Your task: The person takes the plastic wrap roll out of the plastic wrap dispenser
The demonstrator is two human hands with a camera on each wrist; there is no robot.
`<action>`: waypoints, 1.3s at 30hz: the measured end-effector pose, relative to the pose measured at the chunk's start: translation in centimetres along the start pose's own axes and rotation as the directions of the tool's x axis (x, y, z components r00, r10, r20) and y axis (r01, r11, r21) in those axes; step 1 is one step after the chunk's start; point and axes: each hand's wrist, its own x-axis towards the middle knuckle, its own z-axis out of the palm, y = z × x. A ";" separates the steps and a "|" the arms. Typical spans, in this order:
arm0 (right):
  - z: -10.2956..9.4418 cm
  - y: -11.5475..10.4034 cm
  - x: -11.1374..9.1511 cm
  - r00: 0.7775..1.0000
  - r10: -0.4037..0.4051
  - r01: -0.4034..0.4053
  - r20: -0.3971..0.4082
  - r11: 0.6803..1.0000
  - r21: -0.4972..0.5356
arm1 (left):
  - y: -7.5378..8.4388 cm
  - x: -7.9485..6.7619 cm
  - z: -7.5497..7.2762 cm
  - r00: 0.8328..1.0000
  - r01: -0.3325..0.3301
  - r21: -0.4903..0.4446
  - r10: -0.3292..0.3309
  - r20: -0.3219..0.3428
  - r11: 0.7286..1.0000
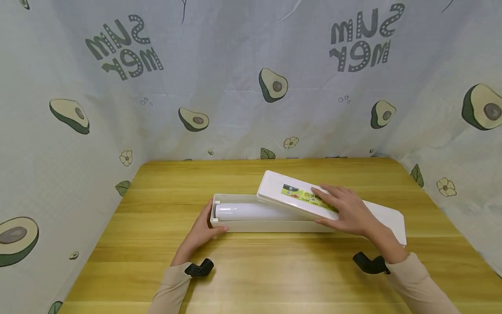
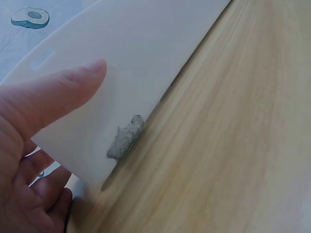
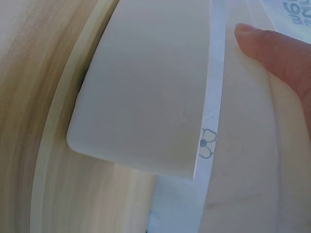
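A long white plastic box (image 1: 274, 226) lies lengthwise on the table, with a white roll (image 1: 256, 211) inside, visible at its uncovered left part. My left hand (image 1: 201, 229) holds the box's left end, thumb along the front wall. Low on that wall, in the left wrist view, is a grey rough patch (image 2: 125, 138). My right hand (image 1: 349, 211) grips the white lid (image 1: 386, 220) across its width, thumb on the near edge. The lid sits askew above the box's right part, with a yellow-green label (image 1: 300, 195) on top. The right wrist view shows a gap between lid and box.
The wooden table (image 1: 266, 270) extends around the box on all sides. A pale curtain (image 1: 235, 104) printed with avocados and lettering stands behind the table and along both sides. A black wrist camera mount (image 1: 200, 267) sits at the left cuff, another mount (image 1: 370, 263) at the right.
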 end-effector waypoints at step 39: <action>-0.8 1.6 -3.0 0.994 0.098 -0.099 -0.044 0.995 -0.028 | -0.4 -0.2 0.3 1.000 -0.004 0.016 0.004 -0.027 1.000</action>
